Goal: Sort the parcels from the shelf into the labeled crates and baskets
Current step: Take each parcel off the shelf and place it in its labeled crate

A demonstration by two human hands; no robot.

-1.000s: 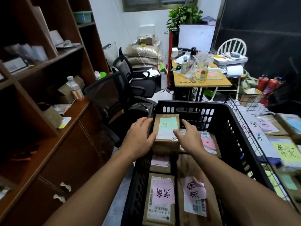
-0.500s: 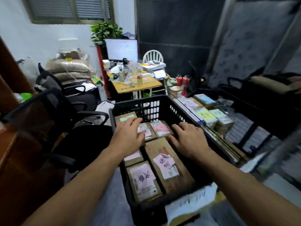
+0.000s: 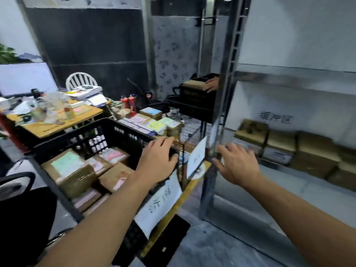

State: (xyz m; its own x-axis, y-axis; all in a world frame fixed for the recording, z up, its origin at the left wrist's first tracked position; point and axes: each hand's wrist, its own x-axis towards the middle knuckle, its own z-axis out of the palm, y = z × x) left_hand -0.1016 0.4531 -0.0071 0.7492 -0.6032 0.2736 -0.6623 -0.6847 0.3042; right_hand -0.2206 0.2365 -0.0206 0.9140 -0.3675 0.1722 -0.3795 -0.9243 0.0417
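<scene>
The left hand [image 3: 158, 162] hangs over the right-hand rim of the black crate [image 3: 107, 123], its fingers loosely stretched and holding nothing. The blur hides whether it touches the rim. The right hand [image 3: 238, 163] is wide, fingers spread, empty, in the air just in front of the metal shelf [image 3: 289, 74] and near its upright post [image 3: 218, 132].

The crate is packed with boxed parcels. The nearest large one is the green-note parcel [image 3: 71, 170], at the left side of the crate, with pink-noted boxes [image 3: 113, 156] beside it. A paper label [image 3: 159, 205] with handwriting hangs on the crate's near wall.

Just behind the crate stands a wire basket [image 3: 190, 132] holding more parcels with yellow and blue notes [image 3: 155, 125]. A white card [image 3: 196, 157] hangs at its near corner, between the two hands.

On the shelf to the right, a row of brown parcels [image 3: 306, 149] stands against the back wall, well apart from the crate.

Farther back, another person's hand [image 3: 212, 84] rests on a box [image 3: 194, 85] on top of a dark crate. A cluttered table [image 3: 63, 120] and a white chair [image 3: 81, 79] stand at the left.
</scene>
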